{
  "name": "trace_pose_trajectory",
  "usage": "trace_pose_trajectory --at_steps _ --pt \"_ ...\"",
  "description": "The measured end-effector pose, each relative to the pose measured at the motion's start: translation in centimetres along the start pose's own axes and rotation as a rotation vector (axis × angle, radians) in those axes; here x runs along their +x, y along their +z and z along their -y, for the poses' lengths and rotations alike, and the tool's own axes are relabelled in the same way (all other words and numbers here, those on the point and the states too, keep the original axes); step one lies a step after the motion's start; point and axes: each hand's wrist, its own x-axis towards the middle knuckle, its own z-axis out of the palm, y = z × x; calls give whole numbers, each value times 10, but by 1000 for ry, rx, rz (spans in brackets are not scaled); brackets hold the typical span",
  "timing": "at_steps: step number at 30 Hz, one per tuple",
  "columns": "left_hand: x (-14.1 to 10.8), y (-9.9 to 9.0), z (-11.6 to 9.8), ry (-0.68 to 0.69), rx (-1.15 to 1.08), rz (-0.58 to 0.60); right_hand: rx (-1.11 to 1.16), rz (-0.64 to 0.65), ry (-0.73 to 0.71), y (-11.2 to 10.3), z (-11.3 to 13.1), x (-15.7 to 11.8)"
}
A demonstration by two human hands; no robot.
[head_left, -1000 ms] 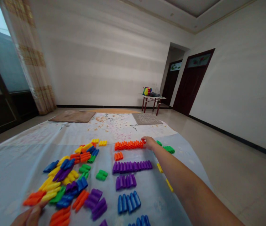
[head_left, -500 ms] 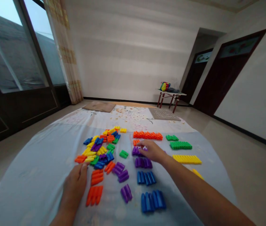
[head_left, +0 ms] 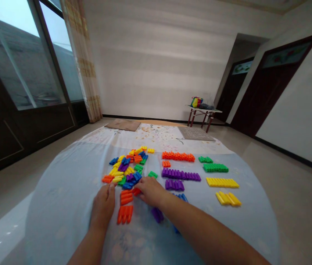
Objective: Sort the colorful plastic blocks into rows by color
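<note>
On the near left of the table, my left hand (head_left: 104, 202) rests beside a mixed pile of coloured blocks (head_left: 124, 171), its fingers together near an orange block (head_left: 107, 179); what it holds, if anything, is hidden. My right hand (head_left: 150, 190) has its fingertips closed on an orange block (head_left: 136, 191) at the pile's near right edge. Two orange blocks (head_left: 126, 197) (head_left: 125, 214) lie between my forearms. Right of the pile are a long purple row (head_left: 181, 174) and a shorter purple row (head_left: 174, 185). Blue blocks (head_left: 182, 197) are partly covered by my right forearm.
An orange row (head_left: 178, 156), green rows (head_left: 215, 168) and yellow rows (head_left: 222, 182) lie farther right on the cloth-covered table (head_left: 70, 187). Two mats (head_left: 123, 124) (head_left: 196, 133) lie at its far side. A small table (head_left: 204, 109) with bags stands beyond.
My right hand has moved left and nearer from the purple row to the orange block by the pile. The view has shifted slightly left.
</note>
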Motion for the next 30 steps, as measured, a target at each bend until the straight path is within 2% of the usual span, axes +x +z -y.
trace_pose_trajectory --at_steps 4,9,13,18,21,25,27,30 --pt "0 1 2 5 -25 -1 -74 3 56 -5 11 -7" --pt "1 0 0 7 -11 -5 29 -37 118 -8 20 -16" --pt "1 0 -1 23 -9 -12 20 -44 147 -4 24 -18" --pt "3 2 4 7 1 -7 -32 -33 107 2 32 -17" --pt "4 1 6 8 -2 16 17 -98 113 -5 28 -22" --pt "6 1 6 2 10 28 109 -244 233 -24 6 -39" --pt "6 1 5 -15 22 24 132 -251 259 -31 -1 -47" --pt "5 0 1 -23 29 20 127 -179 182 -27 3 -49"
